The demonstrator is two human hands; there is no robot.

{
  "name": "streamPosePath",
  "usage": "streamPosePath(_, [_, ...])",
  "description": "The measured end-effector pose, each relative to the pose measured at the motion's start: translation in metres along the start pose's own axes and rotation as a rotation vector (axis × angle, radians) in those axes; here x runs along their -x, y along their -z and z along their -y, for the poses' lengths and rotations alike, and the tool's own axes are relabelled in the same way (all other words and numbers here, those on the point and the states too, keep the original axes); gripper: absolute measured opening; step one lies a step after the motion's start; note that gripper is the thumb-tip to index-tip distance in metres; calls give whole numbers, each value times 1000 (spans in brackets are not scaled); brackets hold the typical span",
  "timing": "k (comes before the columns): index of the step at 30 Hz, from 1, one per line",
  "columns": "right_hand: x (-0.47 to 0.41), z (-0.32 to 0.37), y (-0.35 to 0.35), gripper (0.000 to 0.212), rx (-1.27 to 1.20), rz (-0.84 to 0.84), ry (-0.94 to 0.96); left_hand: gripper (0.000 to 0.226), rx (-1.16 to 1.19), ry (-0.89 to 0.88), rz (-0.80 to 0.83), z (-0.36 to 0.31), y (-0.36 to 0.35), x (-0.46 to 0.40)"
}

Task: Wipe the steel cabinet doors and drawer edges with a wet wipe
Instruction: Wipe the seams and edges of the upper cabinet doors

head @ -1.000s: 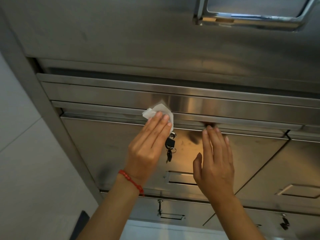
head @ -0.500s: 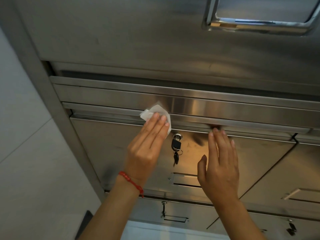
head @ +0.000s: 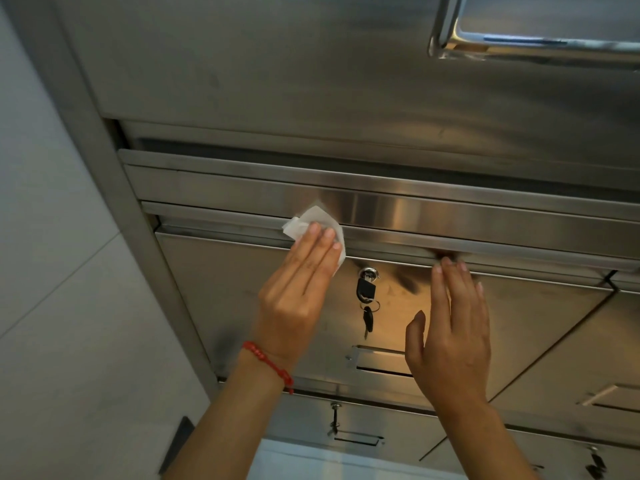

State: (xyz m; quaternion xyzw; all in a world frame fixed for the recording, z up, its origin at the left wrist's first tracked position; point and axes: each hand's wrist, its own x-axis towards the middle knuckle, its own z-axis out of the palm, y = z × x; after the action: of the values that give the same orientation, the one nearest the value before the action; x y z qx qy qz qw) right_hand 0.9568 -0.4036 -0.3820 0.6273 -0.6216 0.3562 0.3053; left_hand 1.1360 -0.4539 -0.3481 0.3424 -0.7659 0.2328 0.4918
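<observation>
Left hand (head: 294, 299) flat, fingers (head: 322, 244) extended, pressing one white wet wipe (head: 313, 220) against drawer edge (head: 450, 216) — long axis running left to right, unwiped run stretching rightward. Right hand (head: 453, 334) open, gripping nothing, fingertips at cabinet door (head: 519, 306) top. Two keys (head: 366, 292) hanging between — one in the lock

Brushed silver-grey steel cabinet door (head: 221, 289) with a warm orange reflection. At its top edge, a white wet wipe (head: 313, 221); right of the wipe, black keys (head: 366, 299). Below the wipe, a red bracelet (head: 268, 365).
</observation>
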Motion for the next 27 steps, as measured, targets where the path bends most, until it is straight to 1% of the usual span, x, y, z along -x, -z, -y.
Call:
streamPosePath(7, [1, 0, -1, 55, -4, -3, -13, 25, -85, 37, -1, 20, 10, 10])
streamPosePath(12, [2, 3, -4, 57, -8, -8, -32, 26, -75, 36, -12, 15, 7, 7])
streamPosePath(17, [2, 4, -6, 57, -4, -5, -32, 29, -63, 13, 18, 20, 10, 8])
streamPosePath(23, [3, 4, -6, 57, 0, -20, -35, 34, -106, 58, 41, 30, 18, 13])
streamPosePath(27, [3, 4, -6, 56, 7, -11, -32, 27, -80, 32, 14, 23, 14, 7])
